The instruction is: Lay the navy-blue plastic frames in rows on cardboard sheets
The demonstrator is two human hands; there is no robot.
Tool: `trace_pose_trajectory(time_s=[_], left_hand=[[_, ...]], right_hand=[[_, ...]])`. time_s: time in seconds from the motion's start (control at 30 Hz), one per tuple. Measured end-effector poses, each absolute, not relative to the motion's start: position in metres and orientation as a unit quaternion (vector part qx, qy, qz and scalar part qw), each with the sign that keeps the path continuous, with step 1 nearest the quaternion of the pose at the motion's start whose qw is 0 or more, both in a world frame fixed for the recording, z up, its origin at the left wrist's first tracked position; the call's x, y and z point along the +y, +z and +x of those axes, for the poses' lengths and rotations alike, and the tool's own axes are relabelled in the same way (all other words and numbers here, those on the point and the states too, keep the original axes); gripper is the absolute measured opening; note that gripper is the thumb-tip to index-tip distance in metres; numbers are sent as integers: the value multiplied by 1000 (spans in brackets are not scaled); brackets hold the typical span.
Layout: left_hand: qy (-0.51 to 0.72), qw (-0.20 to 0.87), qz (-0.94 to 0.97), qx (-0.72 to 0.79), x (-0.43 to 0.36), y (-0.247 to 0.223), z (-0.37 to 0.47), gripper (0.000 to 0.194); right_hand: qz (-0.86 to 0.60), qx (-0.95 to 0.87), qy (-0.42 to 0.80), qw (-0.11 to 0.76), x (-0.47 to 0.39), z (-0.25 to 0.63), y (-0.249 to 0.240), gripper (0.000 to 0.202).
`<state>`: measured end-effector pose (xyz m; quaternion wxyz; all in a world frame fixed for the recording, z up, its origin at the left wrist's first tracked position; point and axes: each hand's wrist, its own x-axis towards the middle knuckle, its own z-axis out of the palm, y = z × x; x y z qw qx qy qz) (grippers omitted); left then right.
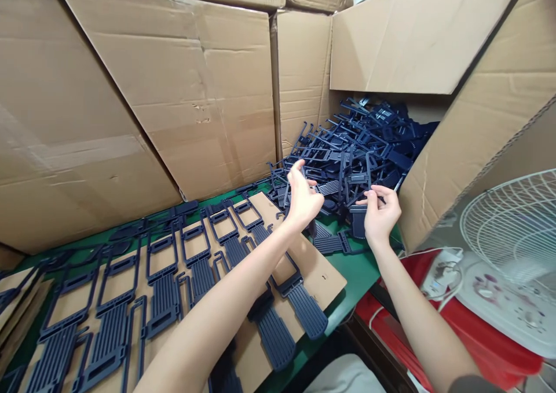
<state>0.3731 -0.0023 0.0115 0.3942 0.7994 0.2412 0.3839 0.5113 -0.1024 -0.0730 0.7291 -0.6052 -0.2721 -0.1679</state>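
Observation:
My left hand (303, 199) reaches to the near edge of the pile of dark blue plastic parts (343, 155). Its visible fingers are apart, and I see nothing held in them. To the right, my right hand (383, 212) is closed in a pinch at the top edge of a flat dark blue plastic part (358, 222). Below and left of my left arm, rows of ribbed plastic stands with open frames (307, 309) lie on a cardboard sheet (324, 271). My left forearm hides some of them.
Large cardboard boxes (174, 80) wall off the back and left of the green table (362, 268). A cardboard flap (460, 132) slants beside the pile. On the right, a white fan (516, 225) stands by a power strip (442, 272) and a red surface (473, 335).

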Motion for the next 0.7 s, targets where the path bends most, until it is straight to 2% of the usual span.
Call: trace_pose_trajectory(time_s=[0.13,0.3,0.5,0.7], left_hand=[[186,320,891,263,-16,15,396,54],[119,278,918,256,-34,18,414,42],[121,308,909,252,-27,20,424,22],[196,436,849,227,-16,25,440,24]], right_hand=[[-588,-257,-172,747,-102,513,-74,22],[-575,-253,-193,753,-103,512,-71,20],[-575,-272,-233,736,-105,522,-51,17],[-544,-363,-248,715,-92,538,-8,13]])
